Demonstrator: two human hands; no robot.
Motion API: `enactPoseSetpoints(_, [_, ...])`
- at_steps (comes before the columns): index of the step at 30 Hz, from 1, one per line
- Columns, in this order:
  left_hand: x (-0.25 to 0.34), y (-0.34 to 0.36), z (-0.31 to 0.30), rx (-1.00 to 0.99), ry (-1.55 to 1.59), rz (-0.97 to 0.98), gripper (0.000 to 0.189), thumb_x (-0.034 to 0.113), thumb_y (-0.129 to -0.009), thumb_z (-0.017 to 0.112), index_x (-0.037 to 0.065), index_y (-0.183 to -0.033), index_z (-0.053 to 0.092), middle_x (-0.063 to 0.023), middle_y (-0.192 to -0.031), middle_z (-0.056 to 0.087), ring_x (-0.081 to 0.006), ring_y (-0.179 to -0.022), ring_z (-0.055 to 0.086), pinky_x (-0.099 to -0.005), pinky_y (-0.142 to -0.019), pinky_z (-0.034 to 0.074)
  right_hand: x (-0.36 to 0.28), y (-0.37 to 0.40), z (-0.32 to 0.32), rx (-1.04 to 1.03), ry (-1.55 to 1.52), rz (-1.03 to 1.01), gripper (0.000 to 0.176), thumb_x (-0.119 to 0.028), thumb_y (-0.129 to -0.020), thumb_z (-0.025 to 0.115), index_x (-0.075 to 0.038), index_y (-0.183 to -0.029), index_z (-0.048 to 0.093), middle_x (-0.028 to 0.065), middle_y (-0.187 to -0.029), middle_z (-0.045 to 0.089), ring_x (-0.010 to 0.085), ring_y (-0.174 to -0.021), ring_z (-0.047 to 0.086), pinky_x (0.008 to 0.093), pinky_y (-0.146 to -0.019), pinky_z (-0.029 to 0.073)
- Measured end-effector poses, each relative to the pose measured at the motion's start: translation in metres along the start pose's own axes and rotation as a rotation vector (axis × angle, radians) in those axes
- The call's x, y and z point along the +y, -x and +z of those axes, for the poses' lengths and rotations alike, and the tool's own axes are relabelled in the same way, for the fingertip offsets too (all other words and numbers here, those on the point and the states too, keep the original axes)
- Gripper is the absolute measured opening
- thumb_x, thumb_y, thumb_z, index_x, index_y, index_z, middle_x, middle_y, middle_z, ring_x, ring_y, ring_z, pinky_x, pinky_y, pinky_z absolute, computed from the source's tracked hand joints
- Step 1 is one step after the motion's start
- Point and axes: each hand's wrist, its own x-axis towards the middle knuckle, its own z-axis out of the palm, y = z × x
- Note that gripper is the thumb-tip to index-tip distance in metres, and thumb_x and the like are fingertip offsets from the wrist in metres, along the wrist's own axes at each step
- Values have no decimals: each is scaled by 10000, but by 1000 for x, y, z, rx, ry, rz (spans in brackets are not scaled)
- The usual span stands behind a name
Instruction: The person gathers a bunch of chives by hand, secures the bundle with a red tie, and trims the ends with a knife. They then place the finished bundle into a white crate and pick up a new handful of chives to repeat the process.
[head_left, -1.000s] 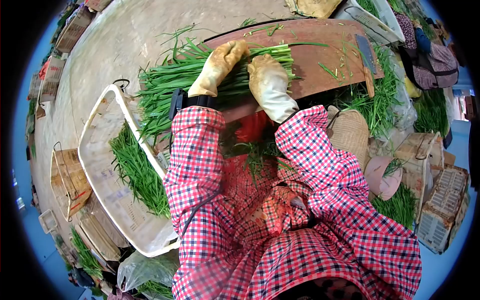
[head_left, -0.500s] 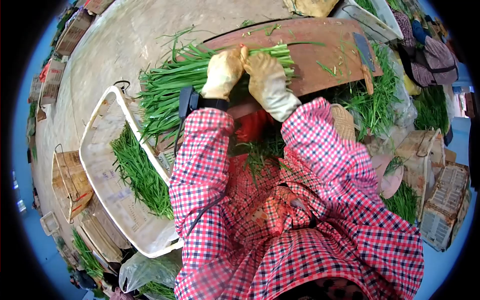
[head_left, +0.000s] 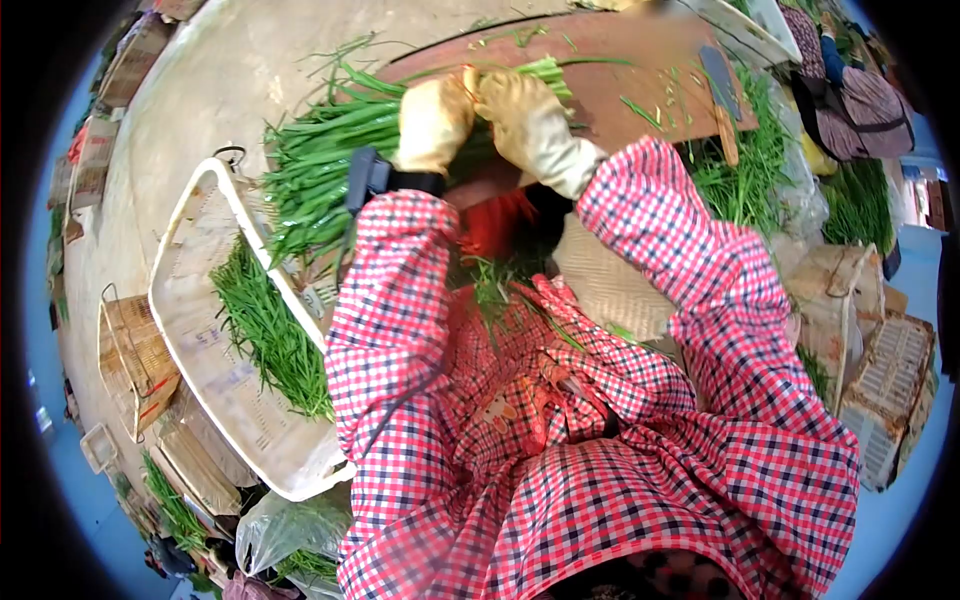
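Observation:
A thick bunch of long green leafy stalks (head_left: pixel 325 165) lies across the left part of a reddish-brown board (head_left: pixel 620 90). My left hand (head_left: pixel 436 122), in a pale work glove, is closed round the bunch. My right hand (head_left: pixel 525 112), gloved too, is closed beside it near the pale cut ends. Between the two hands a small bit of orange-red tie shows at the fingertips. A knife (head_left: pixel 722 100) with a wooden handle rests at the board's right end, with loose green scraps near it.
A white basket (head_left: pixel 185 295) holding green stalks (head_left: pixel 270 330) stands at the left. More loose stalks (head_left: pixel 745 180) lie right of the board. Crates (head_left: pixel 885 390) stand at the right. Another person (head_left: pixel 870 110) is at the upper right.
The view has shifted a little. My right elbow has swung outward, uncovering more of a woven surface beneath it. Both hands remain at the bunch.

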Motion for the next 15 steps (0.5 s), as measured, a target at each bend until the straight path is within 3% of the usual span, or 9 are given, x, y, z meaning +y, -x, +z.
enactPoseSetpoints(3, [-5, 10, 7, 105, -27, 153, 188, 207, -816, 584, 101, -665, 622, -146, -630, 635, -322, -604, 640, -442, -590, 500, 7, 0, 19, 143, -181, -58, 318, -96, -799, 535, -33, -1104, 596, 168, -1055, 618, 344, -1007, 571, 484, -906, 442])
enactPoseSetpoints(4, [-4, 10, 7, 127, 12, 148, 190, 207, -817, 582, 97, -668, 622, -145, -629, 632, -323, -610, 640, -442, -592, 500, 9, -5, 17, 38, -247, 1, 345, -96, -800, 537, -22, -1128, 612, 162, -1112, 622, 329, -1044, 568, 449, -979, 424])
enactPoseSetpoints(5, [-4, 10, 7, 147, 52, 143, 192, 207, -819, 581, 93, -670, 622, -143, -628, 630, -325, -616, 640, -441, -593, 500, 12, -8, 19, -9, -227, -1, 340, -101, -807, 542, -20, -1129, 615, 165, -1121, 620, 317, -1064, 564, 439, -982, 422])
enactPoseSetpoints(6, [-4, 8, 6, -30, 116, 13, 291, 284, -899, 545, 41, -793, 667, -220, -757, 657, -407, -760, 641, -491, -698, 496, 17, -11, 20, -56, -206, -4, 335, -105, -814, 546, -19, -1129, 618, 169, -1131, 619, 306, -1085, 559, 428, -985, 420])
enactPoseSetpoints(9, [8, -2, 1, -54, 117, -150, 394, 335, -929, 499, 38, -753, 689, -209, -753, 672, -383, -738, 659, -478, -693, 509, 18, -18, 16, -225, -147, 153, 244, -137, -838, 569, -31, -1049, 629, 161, -1072, 647, 296, -1028, 596, 415, -924, 437])
enactPoseSetpoints(10, [6, -8, -6, -243, 175, -277, 417, 407, -954, 506, 40, -941, 703, -245, -912, 671, -428, -928, 627, -486, -817, 485, 12, -20, 16, -295, -132, 234, 205, -151, -847, 578, -38, -1009, 633, 155, -1038, 662, 297, -989, 616, 415, -892, 446])
enactPoseSetpoints(11, [4, -12, -11, -283, 173, -288, 418, 410, -951, 510, 40, -957, 705, -247, -933, 670, -422, -946, 628, -475, -829, 487, 8, -19, 14, -362, -117, 312, 172, -164, -855, 587, -45, -969, 637, 149, -1004, 677, 298, -950, 637, 414, -860, 455])
enactPoseSetpoints(14, [8, -29, -47, -448, 144, -343, 421, 414, -936, 534, 41, -1032, 705, -254, -1017, 665, -398, -1010, 631, -433, -878, 493, -3, -5, 2, -235, -102, 248, 146, -140, -845, 581, -44, -949, 617, 141, -900, 675, 293, -873, 653, 396, -825, 461])
enactPoseSetpoints(15, [3, -35, -56, -429, 48, -237, 404, 405, -931, 548, 44, -1019, 705, -222, -999, 681, -391, -979, 642, -427, -857, 504, -3, -1, 4, -184, -99, 231, 141, -134, -843, 579, -43, -946, 614, 142, -897, 672, 289, -875, 652, 392, -824, 461])
